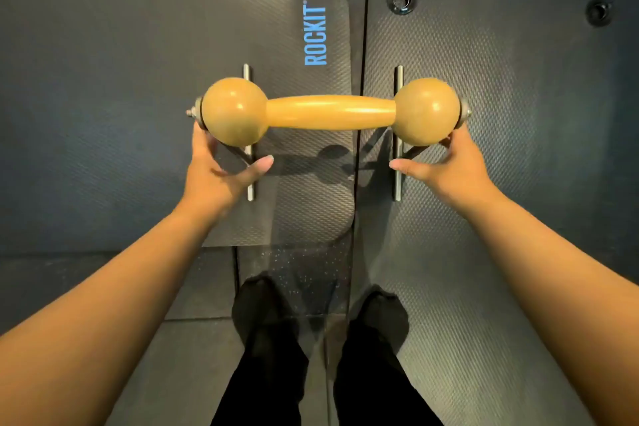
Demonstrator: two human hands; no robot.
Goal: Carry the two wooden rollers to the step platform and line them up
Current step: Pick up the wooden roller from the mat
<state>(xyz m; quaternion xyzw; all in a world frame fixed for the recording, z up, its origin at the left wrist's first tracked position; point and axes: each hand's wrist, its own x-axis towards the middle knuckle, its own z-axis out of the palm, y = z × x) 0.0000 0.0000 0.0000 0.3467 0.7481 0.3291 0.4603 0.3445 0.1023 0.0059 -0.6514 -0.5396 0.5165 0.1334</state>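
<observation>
The yellow-brown wooden roller with two round balls, mid-frame, is held underneath by left hand and right hand, fingers spread wide. It could be dropped, because nothing is wrapped around it.

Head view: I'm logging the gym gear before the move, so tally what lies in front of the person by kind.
Tan wooden roller with ball ends: 1
Dark textured exercise mats: 2
Metal floor bars of the roller's stand: 2
Metal mat eyelets: 2
Total: 7
</observation>
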